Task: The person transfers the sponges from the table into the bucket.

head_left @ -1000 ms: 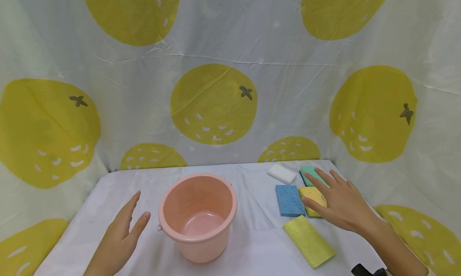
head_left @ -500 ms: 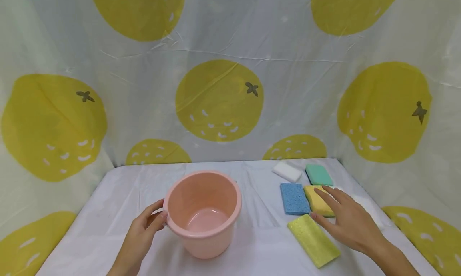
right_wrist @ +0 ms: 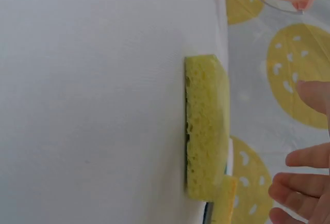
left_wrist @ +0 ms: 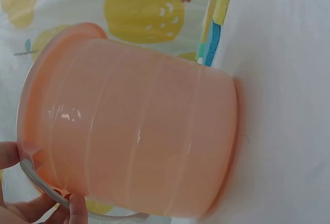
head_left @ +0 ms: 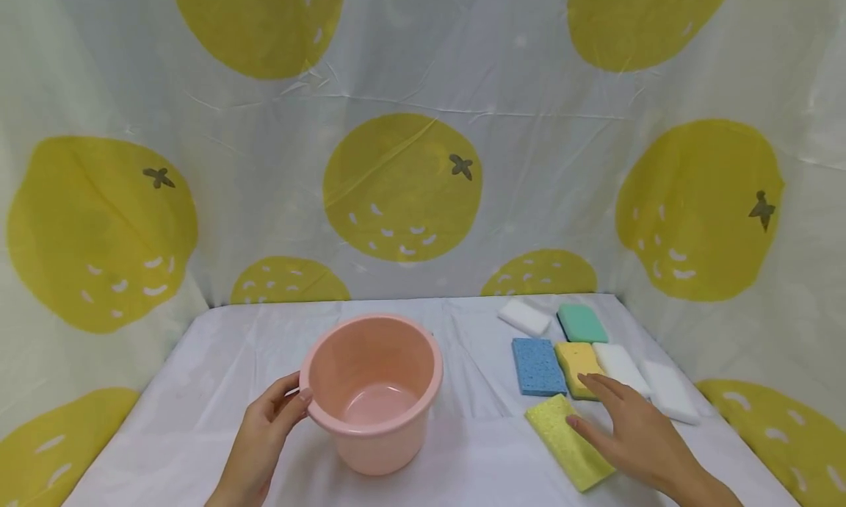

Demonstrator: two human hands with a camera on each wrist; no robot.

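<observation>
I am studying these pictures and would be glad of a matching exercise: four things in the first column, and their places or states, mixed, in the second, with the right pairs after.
Column one
1. bucket
2. left hand
3. right hand
4. long yellow sponge

Column two
A. raised, holding nothing
B. lies flat on the white cloth
C. pink, standing upright
D. grips the bucket's edge

Right pairs: 1-C, 2-D, 3-A, 4-B

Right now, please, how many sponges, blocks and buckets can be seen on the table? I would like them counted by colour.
Pink bucket: 1
Yellow sponges: 2
Blue sponge: 1
Green sponge: 1
White blocks: 3
Total: 8
</observation>
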